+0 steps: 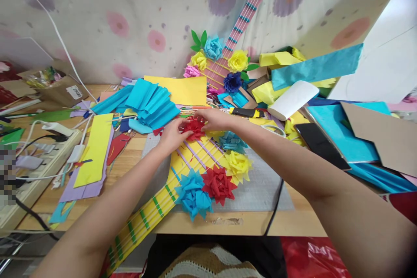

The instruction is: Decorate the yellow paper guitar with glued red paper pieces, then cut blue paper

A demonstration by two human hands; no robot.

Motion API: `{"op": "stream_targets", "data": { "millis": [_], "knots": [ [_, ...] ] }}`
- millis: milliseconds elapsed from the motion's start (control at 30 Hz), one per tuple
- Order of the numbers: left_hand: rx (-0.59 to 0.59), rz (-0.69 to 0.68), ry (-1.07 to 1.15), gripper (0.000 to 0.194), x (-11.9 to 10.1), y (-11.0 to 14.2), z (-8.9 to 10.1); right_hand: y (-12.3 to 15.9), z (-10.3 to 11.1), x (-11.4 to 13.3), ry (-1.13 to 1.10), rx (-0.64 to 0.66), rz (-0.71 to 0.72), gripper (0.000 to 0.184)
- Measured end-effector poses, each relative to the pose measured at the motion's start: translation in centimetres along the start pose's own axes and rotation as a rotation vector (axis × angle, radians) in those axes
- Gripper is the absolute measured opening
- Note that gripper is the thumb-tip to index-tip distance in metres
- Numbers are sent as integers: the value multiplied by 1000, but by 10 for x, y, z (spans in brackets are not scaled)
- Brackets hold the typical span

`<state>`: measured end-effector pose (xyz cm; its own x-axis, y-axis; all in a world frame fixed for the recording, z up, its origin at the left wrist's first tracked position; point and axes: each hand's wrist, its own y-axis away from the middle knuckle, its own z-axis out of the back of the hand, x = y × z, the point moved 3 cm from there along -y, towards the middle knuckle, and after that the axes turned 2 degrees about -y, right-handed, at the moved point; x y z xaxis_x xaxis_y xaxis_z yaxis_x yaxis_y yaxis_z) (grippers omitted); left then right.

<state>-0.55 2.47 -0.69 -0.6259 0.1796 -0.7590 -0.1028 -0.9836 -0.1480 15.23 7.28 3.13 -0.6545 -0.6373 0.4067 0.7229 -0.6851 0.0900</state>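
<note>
A yellow paper guitar [198, 156] lies on a grey cutting mat [260, 186], its neck reaching toward my lap at the lower left. At the far end of its body is a red paper flower [194, 128]. My left hand [176, 134] grips this flower's left side, while my right hand [213, 120] holds its right side with curled fingers. More paper flowers sit along the body's edge: a teal one [233, 141], a yellow one [239, 166], another red one [219, 184] and a blue one [193, 193]. Some fingertips are hidden among petals.
A pink paper guitar [224, 63] leans on the back curtain. Blue crepe paper [151, 104] and a yellow sheet [182, 90] lie behind my hands. A power strip [42, 169] with cables is at left; a phone [321, 145] and a utility knife [246, 112] lie right.
</note>
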Motion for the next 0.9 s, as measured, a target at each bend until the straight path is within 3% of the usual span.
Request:
{"op": "stream_targets", "data": {
  "millis": [100, 167, 267, 333, 500, 633, 767, 900],
  "knots": [
    [-194, 42, 14, 15, 3, 2, 12, 4, 9, 1, 11, -47, -14, 29],
    [-249, 21, 25, 18, 3, 3, 15, 5, 11, 3, 10, -74, 6, 35],
    [-119, -57, 63, 36, 2, 2, 7, 4, 5, 7, 25, -65, 51, 54],
    [-39, -70, 60, 49, 4, 2, 1, 2, -1, 8, 36, -33, 58, 58],
    [-57, 70, 18, 24, 12, 3, 5, 6, 4, 1, 25, 11, -65, 36],
    [-221, 17, 42, 10, 5, 1, 10, 6, 13, 6, 31, -53, -47, 28],
    [-132, -103, 62, 17, -5, -3, -4, 1, 5, 16, 59, -79, 52, 26],
    [-11, -3, 0, 38, 3, 1, -10, 3, 0, 10, 93, -25, 63, 42]
  ]
}}
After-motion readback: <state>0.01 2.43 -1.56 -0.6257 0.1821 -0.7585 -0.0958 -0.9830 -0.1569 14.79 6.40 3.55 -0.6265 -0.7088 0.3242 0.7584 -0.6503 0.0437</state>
